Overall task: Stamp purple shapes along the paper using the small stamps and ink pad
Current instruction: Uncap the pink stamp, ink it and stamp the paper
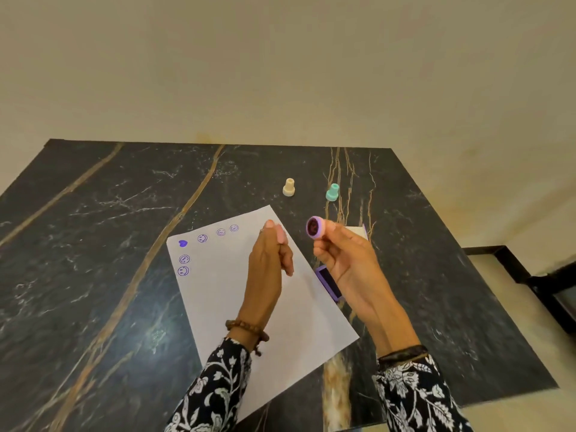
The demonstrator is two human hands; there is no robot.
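Head view: our right hand (pixel 343 260) pinches the small round purple plastic stamp (pixel 315 226), inked face toward us, just right of the white paper sheet (pixel 224 294); left hand (pixel 268 266) loosely curled, holding nothing.

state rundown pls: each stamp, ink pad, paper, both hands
purple stamp: lifted, inked face turned toward the camera
right hand: grip pinches the purple stamp
left hand: raised over the paper, holds nothing, fingers loosely together
paper: flat on the table, six purple prints near its far corner
ink pad: open, partly hidden behind the right hand
cream stamp: upright, untouched
teal stamp: upright, untouched
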